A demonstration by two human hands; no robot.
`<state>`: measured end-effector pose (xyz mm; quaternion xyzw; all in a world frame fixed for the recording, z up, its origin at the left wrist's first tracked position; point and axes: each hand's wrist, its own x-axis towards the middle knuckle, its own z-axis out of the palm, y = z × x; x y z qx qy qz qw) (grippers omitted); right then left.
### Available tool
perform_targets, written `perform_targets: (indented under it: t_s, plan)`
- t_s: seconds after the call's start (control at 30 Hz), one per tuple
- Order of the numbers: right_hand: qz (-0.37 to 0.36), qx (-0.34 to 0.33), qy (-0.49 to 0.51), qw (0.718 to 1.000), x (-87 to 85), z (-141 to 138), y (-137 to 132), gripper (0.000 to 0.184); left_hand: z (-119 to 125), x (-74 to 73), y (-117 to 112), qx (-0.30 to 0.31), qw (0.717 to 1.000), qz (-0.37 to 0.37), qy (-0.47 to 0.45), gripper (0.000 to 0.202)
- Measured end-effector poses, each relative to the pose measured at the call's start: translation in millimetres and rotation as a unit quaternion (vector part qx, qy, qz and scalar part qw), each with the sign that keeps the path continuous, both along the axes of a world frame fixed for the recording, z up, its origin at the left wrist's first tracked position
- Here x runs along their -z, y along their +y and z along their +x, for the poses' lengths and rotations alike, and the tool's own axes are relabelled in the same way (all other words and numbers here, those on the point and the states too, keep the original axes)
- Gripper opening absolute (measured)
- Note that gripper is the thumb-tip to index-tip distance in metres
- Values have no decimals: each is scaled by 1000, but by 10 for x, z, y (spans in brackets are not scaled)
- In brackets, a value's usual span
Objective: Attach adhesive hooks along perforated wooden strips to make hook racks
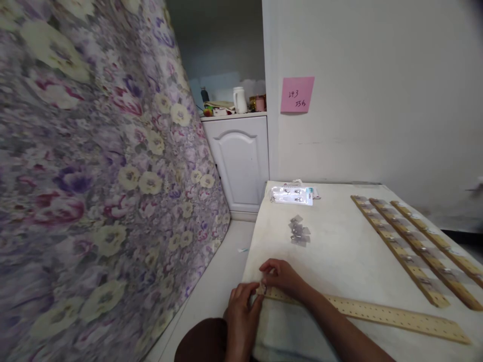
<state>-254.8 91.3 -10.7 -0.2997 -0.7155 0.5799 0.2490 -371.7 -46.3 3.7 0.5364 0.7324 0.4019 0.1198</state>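
My left hand (pixel 241 309) is closed at the left end of a pale wooden strip (pixel 392 315) with rows of small holes, thumb and fingertips together near its tip. Over the same end, my right hand (pixel 283 277) pinches a small shiny metal piece (pixel 263 288), whose exact kind is too small to make out. My right forearm crosses above the strip and hides part of it. Farther up the table lies a small heap of grey see-through pieces with shiny metal bits (pixel 299 232).
Clear-and-white blister packs (pixel 291 195) lie at the table's far left corner. Several wooden strips with metal pieces and clear tabs (pixel 402 251) lie at the right. A floral curtain (pixel 113 191) hangs to the left. A pink note (pixel 297 95) is on the wall beside a white cabinet (pixel 241 161).
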Motion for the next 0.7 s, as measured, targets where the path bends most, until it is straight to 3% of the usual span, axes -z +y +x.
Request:
perform_targets:
  t_s: [0.47, 0.7]
  plan:
    - [24, 12, -4, 1000, 42, 0, 3, 28, 9, 22, -10, 3, 999, -20, -29, 17]
    - [-3, 8, 7, 1000, 33, -3, -8, 29, 16, 10, 3, 0, 1000, -12, -20, 15]
